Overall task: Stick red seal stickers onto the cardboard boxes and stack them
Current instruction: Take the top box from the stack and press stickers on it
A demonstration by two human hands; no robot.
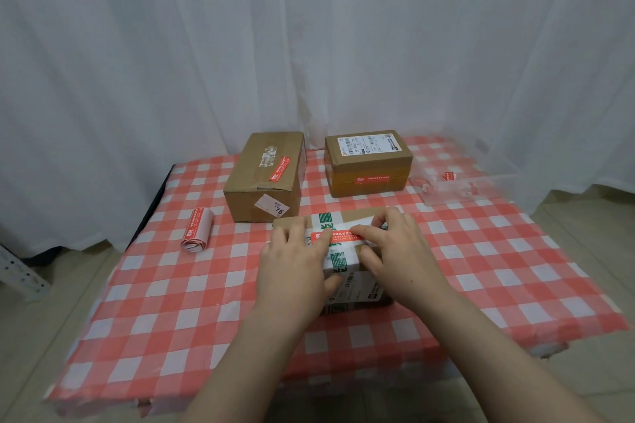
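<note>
A small cardboard box (347,261) with green-and-white tape lies in the middle of the table, mostly under my hands. A red seal sticker (338,235) lies across its top. My left hand (295,261) presses flat on the sticker's left end with straight fingers. My right hand (395,251) presses on the sticker's right end, fingers bent down over the box top. Behind stand two more boxes: a tall brown one (264,175) at the left and a labelled one (369,163) at the right, each bearing a red sticker.
A roll of red seal stickers (197,230) lies at the table's left. Clear backing film with red scraps (457,184) lies at the back right. The red-and-white checked tablecloth (171,302) covers the table; white curtains hang behind.
</note>
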